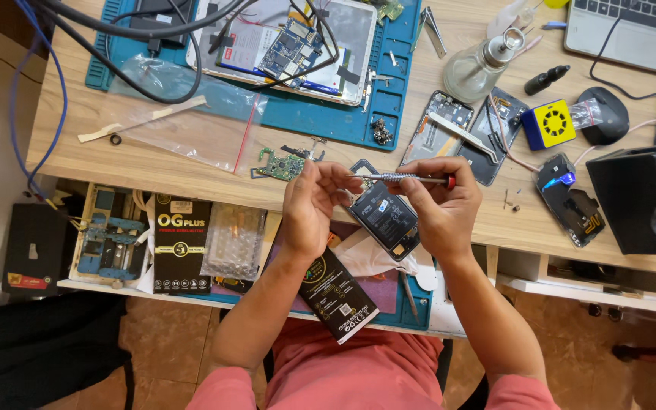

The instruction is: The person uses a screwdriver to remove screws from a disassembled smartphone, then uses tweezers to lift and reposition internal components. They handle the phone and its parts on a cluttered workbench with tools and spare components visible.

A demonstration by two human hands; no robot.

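Over the front edge of the wooden bench [153, 171], I have both hands raised together above an open drawer [108, 285]. My left hand [309, 209] curls its fingers closed around the upper end of an opened phone [385, 220], whose dark inner face with a battery points up at me. My right hand [442, 209] cups the phone's other side from below and, at the same moment, pinches a small screwdriver [404, 178] with a knurled metal shaft and a red cap; the tool lies almost level across the top of the phone, its tip toward my left fingers. The phone sits tilted between the two palms, just off the bench edge and clear of its surface.

Just behind my left hand, a small green circuit board [281, 165] lies on the wood. Further back, a blue work mat [328, 118] carries an opened tablet [290, 49] with cables running across it. To my right sit two more phone frames [438, 125], a glass bottle [480, 68] and a yellow and blue block [548, 124]. Below my wrists, a black box [339, 296] rests at an angle.
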